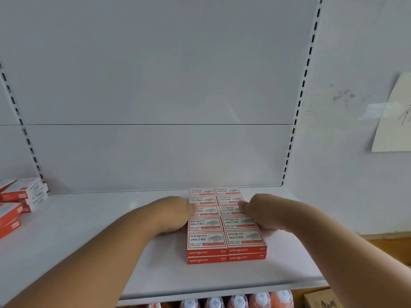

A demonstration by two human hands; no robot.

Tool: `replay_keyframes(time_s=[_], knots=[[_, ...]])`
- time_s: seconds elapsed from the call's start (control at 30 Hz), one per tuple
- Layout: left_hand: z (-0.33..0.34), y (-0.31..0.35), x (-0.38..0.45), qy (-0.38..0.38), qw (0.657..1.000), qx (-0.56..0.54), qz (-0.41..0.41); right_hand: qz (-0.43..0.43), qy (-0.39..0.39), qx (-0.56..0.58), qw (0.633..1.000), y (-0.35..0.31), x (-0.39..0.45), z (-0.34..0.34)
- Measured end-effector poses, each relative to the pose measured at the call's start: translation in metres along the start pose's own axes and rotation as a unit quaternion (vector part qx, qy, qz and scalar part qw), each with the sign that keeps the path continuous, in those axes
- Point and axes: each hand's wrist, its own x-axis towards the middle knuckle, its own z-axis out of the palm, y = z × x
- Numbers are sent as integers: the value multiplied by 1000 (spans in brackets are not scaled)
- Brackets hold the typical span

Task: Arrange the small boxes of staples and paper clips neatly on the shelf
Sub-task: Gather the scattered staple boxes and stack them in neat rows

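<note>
White metal shelving with a plain back panel and slotted uprights is filling most of the view, and the shelf (89, 241) is carrying a block of red-and-white staple boxes (225, 225) toward its right end, reaching from the back edge to short of the front edge. The boxes are lying flat in two columns of five, stacked two layers high as the front faces are showing. The left hand (175, 215) is pressing flat against the left side of the block, fingers straight and together, thumb tip resting on a box top. The right hand (255, 213) is doing the same against the right side, fingers extended along the boxes. Neither hand is curling around any box. A looser pile of similar boxes (19, 201) is sitting at the shelf's left end, well apart from the block. Below the front edge, orange bottles with white caps (238, 301) are showing, and a sheet of paper (393, 116) is hanging on the wall at right.
</note>
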Motion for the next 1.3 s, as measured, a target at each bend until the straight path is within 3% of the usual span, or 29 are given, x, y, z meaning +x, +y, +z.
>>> replay_keyframes(time_s=[0.07,0.37,0.77,0.93,1.3], knots=[[-4,0,4,13,1000,14,-8,22,24,34,999,3,7,-6],[-2,5,27,31,999,21,-18,-3,59,-10,998,-2,31,4],[8,-2,34,52,998,19,-17,-53,60,-71,994,-7,32,5],[3,-2,36,32,999,15,-15,-23,36,-33,999,-3,34,-2],[-2,9,57,60,995,72,-32,-11,76,12,997,-1,61,-2]])
